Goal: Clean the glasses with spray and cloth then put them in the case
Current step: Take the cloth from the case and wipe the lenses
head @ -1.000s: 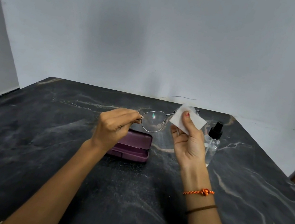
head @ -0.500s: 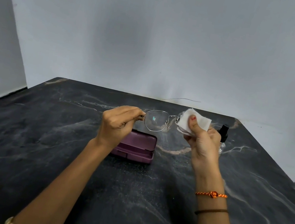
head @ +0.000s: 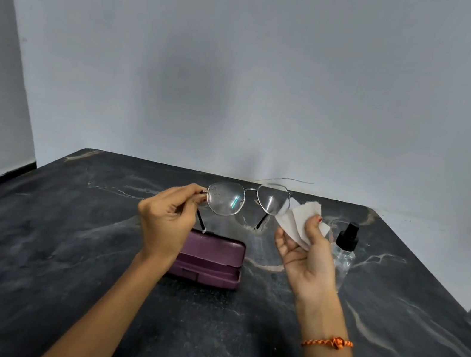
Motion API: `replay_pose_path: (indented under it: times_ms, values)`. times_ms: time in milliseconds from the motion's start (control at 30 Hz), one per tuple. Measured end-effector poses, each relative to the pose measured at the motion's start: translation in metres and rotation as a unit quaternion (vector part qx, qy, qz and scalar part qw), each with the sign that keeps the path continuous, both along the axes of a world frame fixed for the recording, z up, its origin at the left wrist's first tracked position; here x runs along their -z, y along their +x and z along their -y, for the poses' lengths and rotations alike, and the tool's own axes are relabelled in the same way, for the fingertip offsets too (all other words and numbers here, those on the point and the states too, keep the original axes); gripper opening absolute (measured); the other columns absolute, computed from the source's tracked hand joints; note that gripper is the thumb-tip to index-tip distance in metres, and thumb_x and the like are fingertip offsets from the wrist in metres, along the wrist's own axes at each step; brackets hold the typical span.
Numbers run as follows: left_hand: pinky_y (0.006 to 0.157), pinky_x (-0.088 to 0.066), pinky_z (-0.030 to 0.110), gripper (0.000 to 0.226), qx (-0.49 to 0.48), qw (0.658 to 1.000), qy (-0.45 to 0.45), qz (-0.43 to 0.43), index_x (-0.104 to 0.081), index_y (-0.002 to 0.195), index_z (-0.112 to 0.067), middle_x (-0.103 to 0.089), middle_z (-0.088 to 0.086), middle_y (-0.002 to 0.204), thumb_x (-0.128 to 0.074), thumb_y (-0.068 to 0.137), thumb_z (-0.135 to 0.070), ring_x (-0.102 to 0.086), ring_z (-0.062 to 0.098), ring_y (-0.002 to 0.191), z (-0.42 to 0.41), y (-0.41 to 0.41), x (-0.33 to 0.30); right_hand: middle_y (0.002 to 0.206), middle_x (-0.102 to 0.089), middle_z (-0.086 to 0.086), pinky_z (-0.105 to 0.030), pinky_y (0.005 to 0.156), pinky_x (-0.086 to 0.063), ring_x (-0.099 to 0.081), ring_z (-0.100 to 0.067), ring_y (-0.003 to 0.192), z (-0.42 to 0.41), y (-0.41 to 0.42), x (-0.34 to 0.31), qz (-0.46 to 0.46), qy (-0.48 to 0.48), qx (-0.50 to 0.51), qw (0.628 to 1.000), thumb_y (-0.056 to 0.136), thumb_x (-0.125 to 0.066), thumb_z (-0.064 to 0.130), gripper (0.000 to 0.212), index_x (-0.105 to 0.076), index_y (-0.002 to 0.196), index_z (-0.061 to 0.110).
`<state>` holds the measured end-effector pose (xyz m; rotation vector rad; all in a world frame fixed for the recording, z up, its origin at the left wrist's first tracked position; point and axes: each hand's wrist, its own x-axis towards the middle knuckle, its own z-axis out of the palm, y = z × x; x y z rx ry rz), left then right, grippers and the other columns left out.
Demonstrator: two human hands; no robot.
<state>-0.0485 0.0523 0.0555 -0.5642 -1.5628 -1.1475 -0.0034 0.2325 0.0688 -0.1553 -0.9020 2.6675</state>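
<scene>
A dark marble table (head: 54, 272) stands against a plain grey wall (head: 247, 70). The left hand (head: 166, 223) holds the glasses (head: 247, 201) up in the air, above the far part of the table. Its thumb and fingers are pressed together on the left end of the frame, near the hinge. The glasses stretch out sideways, from the left hand toward the right hand. One thin arm of the frame hangs down past the left hand.

The right hand (head: 306, 253) holds a white cloth (head: 299, 221). The thumb pins the cloth against the fingers, which are partly spread out behind it. The cloth is just beside the right lens, and I cannot tell if it touches it. So the right hand is the closer one for wiping that lens. The left lens has small drops on it and looks not yet wiped.

A purple glasses case (head: 210, 260) lies open on the table, below the glasses and partly hidden by the left wrist. A small clear spray bottle (head: 343, 254) with a black top stands behind the right hand. Nothing sits between the cloth and the lenses.
</scene>
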Motion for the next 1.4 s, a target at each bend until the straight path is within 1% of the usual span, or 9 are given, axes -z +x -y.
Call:
replay_pose_path:
  times_ms: [100,233,433,667,833,1000,1133,1233,1400]
  values:
    - [0.054,-0.049,0.008,0.017,-0.006,0.998,0.056,0.018,-0.068,0.088,0.008,-0.064,0.002,0.074,-0.067,0.071,0.011,-0.06,0.007,0.056,0.002,-0.001,-0.003,0.076,-0.068,-0.007,-0.024,0.052,-0.057,-0.069,-0.014,0.054,0.001,0.001,0.0,0.004,-0.01,-0.001,1.0,0.093,-0.048,0.023,0.016,-0.055,0.084,0.012]
    - [0.051,-0.055,0.029,0.013,0.0,0.997,0.071,0.025,-0.069,0.087,0.009,-0.065,0.004,0.077,-0.066,0.074,0.007,-0.066,0.022,0.057,0.002,0.0,0.0,0.062,-0.072,-0.006,-0.029,0.053,-0.058,-0.07,-0.017,0.056,0.018,0.0,0.003,0.025,-0.005,-0.06,0.998,0.092,-0.048,0.023,0.016,-0.055,0.089,0.008]
    - [0.067,-0.047,0.002,0.026,-0.018,0.999,-0.03,-0.016,-0.07,0.079,0.008,-0.07,0.014,0.07,-0.067,0.062,0.026,-0.059,0.003,0.072,-0.011,0.006,0.004,0.066,-0.074,-0.009,-0.032,0.056,-0.059,-0.071,-0.02,0.06,0.043,0.0,0.007,0.018,-0.015,-0.118,0.993,0.093,-0.046,0.024,0.022,-0.057,0.091,0.006]
    - [0.068,-0.052,0.017,0.015,0.012,0.992,-0.119,-0.048,-0.071,0.074,0.007,-0.071,0.014,0.07,-0.068,0.063,0.017,-0.067,0.015,0.068,-0.021,0.009,0.011,0.068,-0.074,-0.007,-0.026,0.058,-0.059,-0.071,-0.016,0.062,0.043,0.0,0.005,0.004,0.006,-0.104,0.995,0.093,-0.046,0.019,0.019,-0.059,0.089,0.006]
    - [0.062,-0.054,0.027,0.015,0.065,0.982,-0.169,-0.056,-0.071,0.073,0.009,-0.071,0.017,0.071,-0.068,0.061,0.018,-0.068,0.022,0.068,-0.025,0.013,0.01,0.064,-0.072,-0.007,-0.025,0.058,-0.057,-0.069,-0.015,0.058,0.04,0.003,0.001,-0.008,-0.043,-0.098,0.994,0.089,-0.051,0.016,0.014,-0.059,0.088,0.004]
    - [0.064,-0.054,0.024,0.014,0.097,0.977,-0.18,-0.058,-0.07,0.073,0.01,-0.07,0.017,0.07,-0.067,0.062,0.017,-0.067,0.021,0.069,-0.025,0.013,0.007,0.062,-0.071,-0.005,-0.023,0.058,-0.056,-0.068,-0.013,0.056,0.038,0.005,0.0,-0.009,-0.064,-0.102,0.993,0.088,-0.052,0.015,0.011,-0.059,0.086,0.007]
    - [0.066,-0.054,0.021,0.01,0.08,0.98,-0.168,-0.065,-0.07,0.069,0.01,-0.07,0.018,0.068,-0.068,0.062,0.016,-0.067,0.021,0.066,-0.023,0.011,0.006,0.078,-0.067,-0.007,-0.019,0.059,-0.054,-0.065,-0.014,0.065,0.039,0.003,0.003,-0.002,0.066,-0.089,0.994,0.085,-0.053,0.02,0.016,-0.06,0.091,0.007]
    - [0.064,-0.054,0.026,0.009,0.067,0.981,-0.166,-0.074,-0.07,0.069,0.01,-0.07,0.018,0.068,-0.061,0.072,0.007,-0.068,0.023,0.067,-0.019,0.008,0.005,0.077,-0.07,0.001,-0.016,0.061,-0.053,-0.064,-0.011,0.073,0.037,0.005,0.001,-0.018,0.167,-0.074,0.983,0.068,-0.06,0.029,0.025,-0.063,0.088,0.014]
    - [0.067,-0.054,0.024,0.012,0.053,0.98,-0.169,-0.085,-0.07,0.07,0.009,-0.07,0.018,0.068,-0.059,0.073,0.005,-0.067,0.022,0.066,-0.018,0.008,0.004,0.057,-0.071,0.003,-0.014,0.05,-0.053,-0.067,-0.006,0.054,0.036,0.008,-0.001,0.02,0.132,-0.083,0.988,0.07,-0.064,0.014,0.01,-0.061,0.08,0.011]
